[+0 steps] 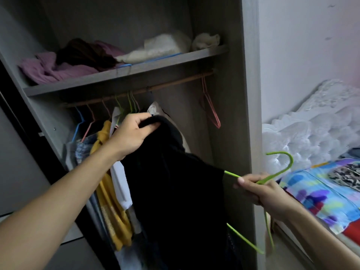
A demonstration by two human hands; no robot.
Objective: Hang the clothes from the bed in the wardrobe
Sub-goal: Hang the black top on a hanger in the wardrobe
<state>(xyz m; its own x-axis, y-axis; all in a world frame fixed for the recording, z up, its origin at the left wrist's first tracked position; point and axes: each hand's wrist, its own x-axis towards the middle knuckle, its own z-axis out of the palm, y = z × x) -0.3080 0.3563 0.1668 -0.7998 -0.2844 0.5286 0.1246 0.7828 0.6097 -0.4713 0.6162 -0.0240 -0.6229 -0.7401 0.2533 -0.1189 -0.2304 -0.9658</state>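
1. Head view: a black garment (175,191) is held up in front of the open wardrobe (235,114), below the rail (136,91) and not hung on it.
2. The garment's top edge is gripped by the left hand (134,133), with the fingers curled over the bunched cloth.
3. A green hanger (231,174) is pinched near the base of its hook by the right hand (261,191). The hook is pointed towards the bed (311,133).
4. One arm of the hanger is hidden behind the garment's edge, and its lower bar is seen below the right wrist.
5. The hands are kept well apart, one on the cloth and one on the hanger.
6. A yellow garment (109,191) and a white garment (120,184) are hung on the rail behind the left forearm. An empty pink hanger (211,110) is hung near the rail's right end.
7. Purple clothes (50,69) and pale bundles are piled on the shelf (136,75) above the rail.
8. A multicoloured cloth (321,195) is spread on the bed beside a white quilt.
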